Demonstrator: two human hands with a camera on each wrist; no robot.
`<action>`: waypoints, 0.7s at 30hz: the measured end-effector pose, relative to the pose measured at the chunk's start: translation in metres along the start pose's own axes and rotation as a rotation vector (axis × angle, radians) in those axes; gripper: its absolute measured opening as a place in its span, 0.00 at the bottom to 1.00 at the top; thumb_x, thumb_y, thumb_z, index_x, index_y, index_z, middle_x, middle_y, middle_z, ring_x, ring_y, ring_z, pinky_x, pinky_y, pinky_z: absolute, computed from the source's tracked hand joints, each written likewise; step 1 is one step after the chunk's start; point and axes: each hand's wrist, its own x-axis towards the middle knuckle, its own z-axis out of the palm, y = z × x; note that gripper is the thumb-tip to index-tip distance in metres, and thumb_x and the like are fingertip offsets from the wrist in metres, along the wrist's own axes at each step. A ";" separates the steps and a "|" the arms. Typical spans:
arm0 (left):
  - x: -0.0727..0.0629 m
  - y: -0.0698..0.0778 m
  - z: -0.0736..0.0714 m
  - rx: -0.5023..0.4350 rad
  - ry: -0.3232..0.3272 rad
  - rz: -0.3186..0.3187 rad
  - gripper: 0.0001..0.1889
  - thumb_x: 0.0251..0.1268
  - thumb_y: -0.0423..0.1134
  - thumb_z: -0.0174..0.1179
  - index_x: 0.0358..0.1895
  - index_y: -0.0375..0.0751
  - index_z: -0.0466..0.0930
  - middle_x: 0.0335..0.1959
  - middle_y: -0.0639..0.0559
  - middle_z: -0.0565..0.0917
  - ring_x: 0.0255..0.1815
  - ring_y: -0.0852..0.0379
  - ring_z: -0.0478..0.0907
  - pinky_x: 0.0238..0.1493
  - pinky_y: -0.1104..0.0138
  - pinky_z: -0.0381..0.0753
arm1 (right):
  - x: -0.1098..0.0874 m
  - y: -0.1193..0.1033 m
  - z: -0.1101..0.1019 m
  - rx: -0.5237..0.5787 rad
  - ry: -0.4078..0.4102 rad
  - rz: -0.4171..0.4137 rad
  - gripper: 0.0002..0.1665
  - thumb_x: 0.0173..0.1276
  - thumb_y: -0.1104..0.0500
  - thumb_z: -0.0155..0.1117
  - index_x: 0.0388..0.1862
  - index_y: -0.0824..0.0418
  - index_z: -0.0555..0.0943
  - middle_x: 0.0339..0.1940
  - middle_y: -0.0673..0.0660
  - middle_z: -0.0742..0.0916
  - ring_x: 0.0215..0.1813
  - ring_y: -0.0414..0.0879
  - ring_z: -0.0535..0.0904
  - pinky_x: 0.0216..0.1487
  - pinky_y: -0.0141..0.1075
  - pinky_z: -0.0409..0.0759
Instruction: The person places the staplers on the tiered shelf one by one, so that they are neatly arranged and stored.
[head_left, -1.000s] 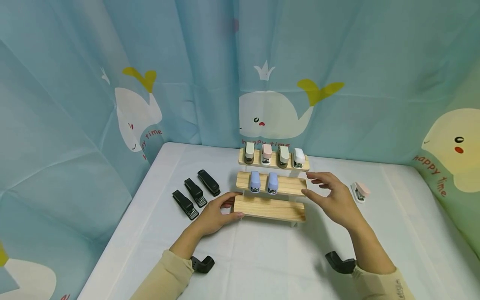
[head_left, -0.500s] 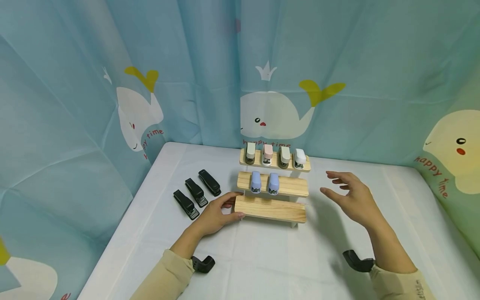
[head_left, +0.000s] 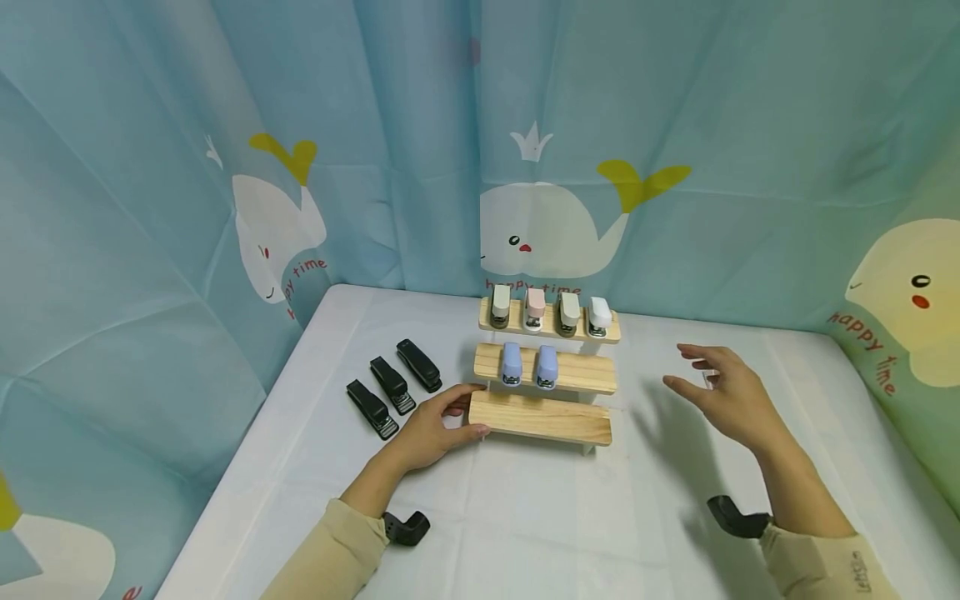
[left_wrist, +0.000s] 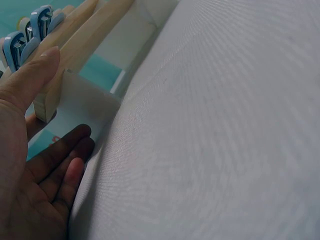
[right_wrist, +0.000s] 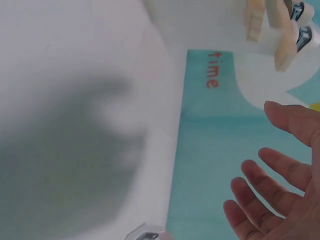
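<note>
My left hand (head_left: 431, 429) holds the left end of the lowest board of a three-tier wooden display stand (head_left: 540, 418). In the left wrist view its thumb lies along the board (left_wrist: 50, 97), one finger is behind the end, and the others hang loose. Two lavender-blue mini staplers (head_left: 512, 364) stand on the middle tier. The top tier bears several mini staplers in pale green, pink and white (head_left: 599, 317). Right of the stand, my right hand (head_left: 738, 400) hovers over the table with fingers spread. It mostly hides a stapler (right_wrist: 149, 233), whose tip shows at the right wrist view's bottom edge.
Three black staplers (head_left: 392, 385) lie in a slanted row on the white-covered table (head_left: 525, 533), left of the stand. A blue curtain (head_left: 420, 167) with whale prints hangs behind and at the sides. Each wrist wears a black camera mount (head_left: 407, 528).
My right hand has moved right, away from the stand's right end, until it covers the pink stapler lying on the table. My left hand stays at the lowest board.
</note>
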 end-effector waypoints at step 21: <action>0.001 -0.001 0.000 -0.015 -0.001 -0.006 0.33 0.63 0.56 0.73 0.71 0.63 0.74 0.64 0.59 0.81 0.66 0.56 0.78 0.72 0.55 0.76 | 0.002 0.036 -0.004 -0.031 -0.071 0.069 0.42 0.77 0.45 0.65 0.77 0.71 0.65 0.68 0.77 0.73 0.63 0.78 0.71 0.54 0.68 0.74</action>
